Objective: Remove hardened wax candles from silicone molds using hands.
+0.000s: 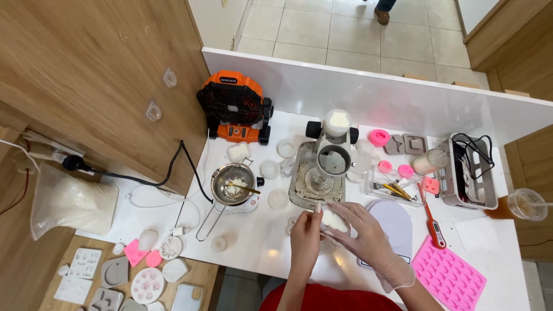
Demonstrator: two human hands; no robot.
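— What's going on right at the bottom middle of the frame?

— Both hands meet over the white counter [253, 242]. The right hand [368, 236], in a thin clear glove, has its grip closed around a small white mould [334, 220]. The bare left hand [305, 233] has its fingers pinched together on the mould's near edge.

— Which step does that look like?

— I'd judge it as working the cast piece out of the mould. The next move would call for a gentle peel at the edge while the other hand keeps the mould steady, so the piece doesn't crack.

— What lies beside the hands?

— Just right of them a round pale scale [394, 224], then a red thermometer [433, 222] and, at lower right, a pink tray mould [449, 276]. Left of centre a metal pot [233, 183] sits on a small hot plate, with white lumps inside.

— And farther up?

— Behind the hands a speckled tray [302, 181] carries a metal cup [333, 160]. An orange fan [233, 106] stands at upper left, against the white partition. A clear bag of white flakes [69, 201] rests at far left.
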